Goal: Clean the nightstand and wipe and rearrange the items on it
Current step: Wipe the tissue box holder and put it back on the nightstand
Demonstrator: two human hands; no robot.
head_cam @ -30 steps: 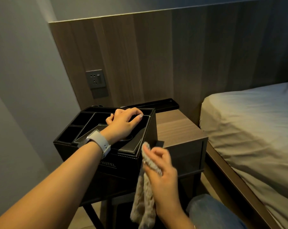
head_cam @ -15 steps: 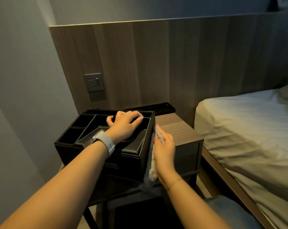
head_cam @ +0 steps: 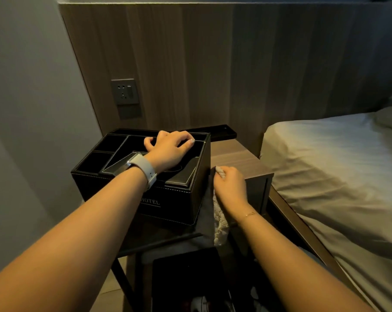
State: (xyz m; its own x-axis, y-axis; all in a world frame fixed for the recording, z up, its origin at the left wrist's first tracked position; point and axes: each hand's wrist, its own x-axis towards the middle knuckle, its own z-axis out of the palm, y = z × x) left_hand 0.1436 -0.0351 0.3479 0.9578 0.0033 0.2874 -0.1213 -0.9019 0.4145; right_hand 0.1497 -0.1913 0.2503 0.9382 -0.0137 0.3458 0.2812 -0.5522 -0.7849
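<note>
Right hand [head_cam: 230, 185] now lower on right side of black organiser box [head_cam: 179, 199] than half a second back, cloth [head_cam: 219, 224] trailing below; view shifted too; left hand [head_cam: 168, 149] unmoved, fingers curled over box's top dividers at frame centre; right fingers clenched round cloth; box sits on nightstand [head_cam: 235, 158], near corner overhanging front edge; risk: sideways wiping push slides box off if left hold slackens.
</note>
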